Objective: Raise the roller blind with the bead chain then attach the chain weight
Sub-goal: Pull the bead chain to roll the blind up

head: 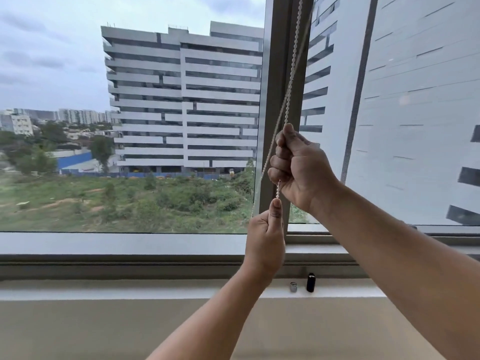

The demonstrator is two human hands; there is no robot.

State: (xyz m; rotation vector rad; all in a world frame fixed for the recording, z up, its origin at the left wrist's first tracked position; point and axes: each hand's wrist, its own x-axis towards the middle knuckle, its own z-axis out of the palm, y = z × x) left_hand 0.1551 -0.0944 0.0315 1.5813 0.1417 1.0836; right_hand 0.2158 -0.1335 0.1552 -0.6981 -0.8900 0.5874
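A white bead chain (293, 63) hangs down in front of the grey window mullion (278, 74). My right hand (298, 167) is closed in a fist around one strand of it, at mid height. Just below, my left hand (265, 237) pinches the same strand between thumb and fingers. A second strand (270, 149) runs slack to the left of my right hand. On the white sill stand a small silver cylinder (293, 287) and a black oblong piece (311, 282), the chain weight parts. The left pane shows no blind fabric.
The white window sill (130, 289) runs across the view, with a beige wall below it. A translucent blind (415, 113) covers the right pane down to its frame. Outside stand a large grey building and green ground.
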